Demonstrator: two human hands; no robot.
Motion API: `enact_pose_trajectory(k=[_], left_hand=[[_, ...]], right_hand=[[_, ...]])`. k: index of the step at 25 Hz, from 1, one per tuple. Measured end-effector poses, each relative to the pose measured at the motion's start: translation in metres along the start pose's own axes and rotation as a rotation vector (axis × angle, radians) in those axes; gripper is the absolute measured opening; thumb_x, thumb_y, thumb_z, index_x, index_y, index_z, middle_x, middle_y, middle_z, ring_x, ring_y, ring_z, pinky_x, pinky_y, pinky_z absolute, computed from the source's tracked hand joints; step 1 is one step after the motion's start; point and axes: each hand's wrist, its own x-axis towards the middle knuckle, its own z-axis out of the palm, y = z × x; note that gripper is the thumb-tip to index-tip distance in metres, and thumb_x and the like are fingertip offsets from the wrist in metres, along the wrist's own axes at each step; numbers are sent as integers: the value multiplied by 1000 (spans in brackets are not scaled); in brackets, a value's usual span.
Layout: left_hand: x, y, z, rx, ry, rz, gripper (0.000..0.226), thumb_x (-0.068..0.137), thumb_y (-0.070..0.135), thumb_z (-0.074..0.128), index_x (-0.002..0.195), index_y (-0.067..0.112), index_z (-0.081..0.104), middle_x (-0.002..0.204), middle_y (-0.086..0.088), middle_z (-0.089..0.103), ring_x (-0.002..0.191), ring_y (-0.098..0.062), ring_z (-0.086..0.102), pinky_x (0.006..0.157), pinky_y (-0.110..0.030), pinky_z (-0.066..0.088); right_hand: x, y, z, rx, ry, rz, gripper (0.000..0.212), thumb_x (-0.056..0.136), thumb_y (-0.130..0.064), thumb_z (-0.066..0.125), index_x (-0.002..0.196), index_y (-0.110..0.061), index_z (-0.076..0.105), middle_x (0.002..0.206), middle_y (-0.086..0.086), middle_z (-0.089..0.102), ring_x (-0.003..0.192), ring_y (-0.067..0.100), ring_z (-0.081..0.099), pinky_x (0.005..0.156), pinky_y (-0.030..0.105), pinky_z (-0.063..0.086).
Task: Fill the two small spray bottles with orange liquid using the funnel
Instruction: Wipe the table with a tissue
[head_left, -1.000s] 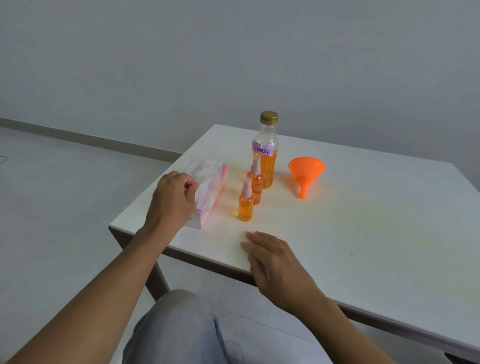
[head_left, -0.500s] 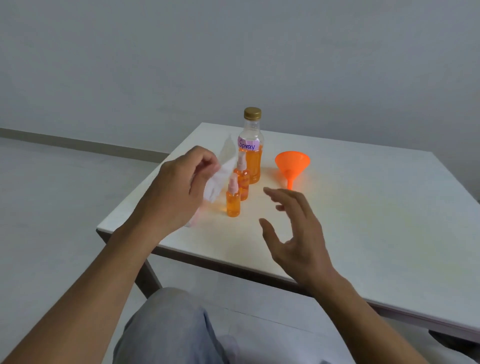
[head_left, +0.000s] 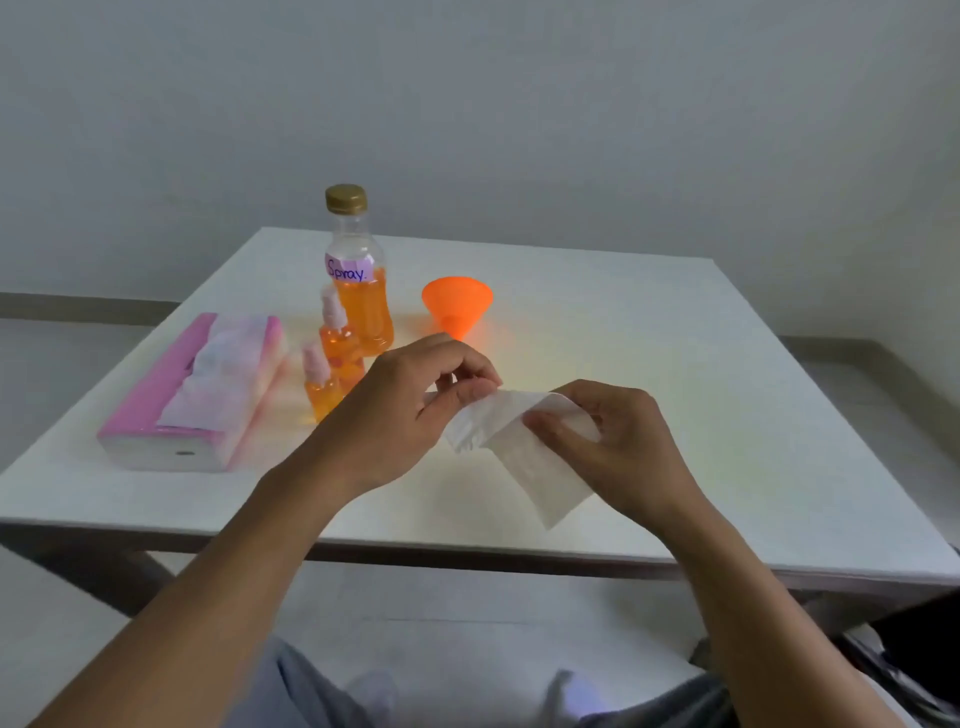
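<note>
- head view: both hands are raised over the near half of the white table (head_left: 675, 364), with a white tissue (head_left: 524, 447) stretched between them.
- left hand (head_left: 410, 410): thumb and fingers pinched on the upper left corner of the tissue; the remaining fingers are curled inward.
- right hand (head_left: 618, 447): thumb and fingers clamped on the right edge of the tissue; the palm faces left.
- tissue: partly folded, upper edge held level between the hands, lower part hanging down and to the right above the table surface. whether it touches the table cannot be told.
- near spray bottle (head_left: 319, 382): upright on the table, pale pink pump top fitted, orange liquid inside. it stands just left of the left hand, which covers part of its lower right side.
- far spray bottle (head_left: 337, 338): upright directly behind the near one, same pump top, orange liquid inside. its base is partly hidden by the near bottle and the left hand.
- large bottle (head_left: 358, 291): clear, upright, gold cap screwed on, label reading "spray", orange liquid filling roughly the lower half. it stands just behind the far spray bottle.
- funnel (head_left: 457, 306): orange, lying on the table to the right of the large bottle, wide mouth toward the far side; its spout is hidden behind the left hand.
- tissue pack (head_left: 197, 395): pink and white, flat on the left part of the table, open on top with tissues showing, well apart from the funnel.
</note>
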Motion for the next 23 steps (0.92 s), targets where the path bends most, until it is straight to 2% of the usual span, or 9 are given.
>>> enact_pose_trajectory(k=[5, 9, 11, 13, 16, 18, 20, 22, 23], left_hand=[[8, -48, 49, 124, -16, -183, 28, 101, 38, 44, 124, 29, 58, 121, 14, 61, 109, -4, 57, 92, -24, 50], [6, -57, 61, 316, -82, -215, 33, 101, 38, 45, 132, 29, 53, 128, 11, 60, 116, -11, 57, 95, -28, 49], [7, -56, 64, 388, -79, -186, 33, 100, 37, 47, 131, 27, 54, 127, 9, 62, 114, -14, 57, 94, -29, 47], [6, -55, 66, 419, -86, -184, 34, 100, 37, 48, 131, 27, 54, 127, 9, 62, 114, -14, 58, 95, -29, 47], [8, -59, 64, 433, -70, -207, 35, 100, 36, 47, 133, 26, 53, 132, 8, 60, 118, -15, 56, 98, -31, 47], [6, -64, 65, 468, -60, -216, 35, 101, 34, 43, 135, 25, 51, 138, 7, 55, 125, -16, 52, 103, -30, 43], [0, -67, 70, 526, -87, -251, 41, 103, 34, 36, 141, 24, 45, 151, 5, 43, 139, -16, 38, 113, -28, 32], [-7, -69, 75, 550, -114, -305, 51, 103, 38, 23, 150, 24, 33, 162, 4, 23, 150, -15, 17, 121, -29, 13], [-10, -70, 76, 548, -117, -332, 54, 102, 39, 19, 153, 24, 27, 164, 5, 15, 152, -14, 9, 122, -28, 6]], right_hand=[[13, 30, -45, -274, 361, 196, 15, 93, -25, 66, 80, -24, 72, 71, -15, 68, 69, 9, 64, 55, 24, 48], [22, 44, -61, -428, 492, 352, 39, 91, -32, 63, 60, -9, 63, 52, 6, 59, 51, 28, 54, 51, 31, 44], [22, 43, -52, -515, 422, 349, 47, 90, -33, 63, 55, -3, 58, 49, 14, 56, 46, 31, 49, 48, 31, 40], [16, 40, -37, -608, 215, 317, 51, 89, -40, 64, 53, -4, 55, 47, 8, 52, 46, 29, 49, 48, 27, 34], [8, 32, -25, -565, -58, 302, 57, 78, -74, 65, 59, -20, 68, 50, -7, 59, 51, 7, 57, 50, 21, 39], [12, 36, -24, -486, 10, 222, 57, 74, -81, 58, 84, -29, 77, 66, -15, 68, 63, -6, 61, 59, 14, 44], [15, 48, -17, -513, 7, 99, 61, 82, -73, 59, 127, -32, 66, 120, -16, 69, 105, -5, 62, 90, 21, 51], [9, 59, 3, -585, -232, 38, 78, 92, -68, 48, 159, -32, 28, 166, -12, 27, 152, 4, 23, 124, 29, 23], [4, 61, 17, -644, -336, 19, 79, 98, -66, 36, 163, -29, 10, 171, -11, 4, 156, 3, 0, 128, 30, 8]])
